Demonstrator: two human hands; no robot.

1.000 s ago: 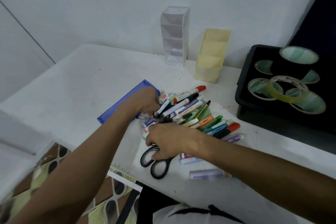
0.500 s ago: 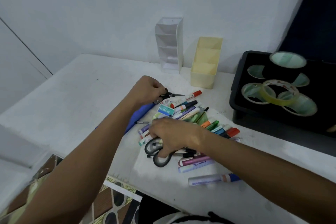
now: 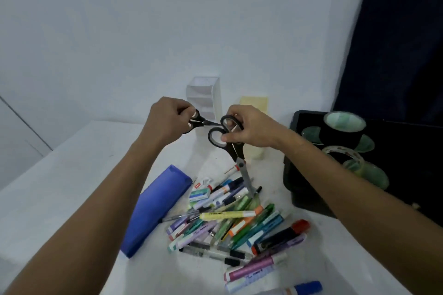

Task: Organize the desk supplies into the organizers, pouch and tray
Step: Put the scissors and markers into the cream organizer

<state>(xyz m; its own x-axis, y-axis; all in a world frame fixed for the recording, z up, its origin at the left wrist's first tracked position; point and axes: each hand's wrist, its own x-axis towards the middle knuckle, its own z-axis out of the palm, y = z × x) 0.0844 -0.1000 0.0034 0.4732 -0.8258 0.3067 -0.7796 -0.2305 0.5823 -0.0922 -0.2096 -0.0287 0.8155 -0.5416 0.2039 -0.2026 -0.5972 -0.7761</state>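
My right hand point(image 3: 251, 128) grips large black-handled scissors point(image 3: 230, 143) by the handle loops, blades pointing down over the pile. My left hand point(image 3: 167, 118) grips a smaller pair of black-handled scissors point(image 3: 201, 121), its tip pointing right toward the large pair. Both are raised in front of the white organizer point(image 3: 206, 98) and the yellow organizer point(image 3: 255, 103). Below lies a pile of markers and pens point(image 3: 230, 220) next to a blue pouch point(image 3: 155, 208). A black tray point(image 3: 302, 175) at the right holds several tape rolls point(image 3: 345, 122).
The white table point(image 3: 72, 175) runs left to a wall. More markers point(image 3: 254, 270) lie near the front edge. A dark curtain point(image 3: 395, 43) hangs behind the tray. Small staple boxes point(image 3: 200, 193) sit at the pile's far side.
Both hands have risen from the pile, each lifting a pair of scissors up in front of the organizers. The camera has tilted upward.
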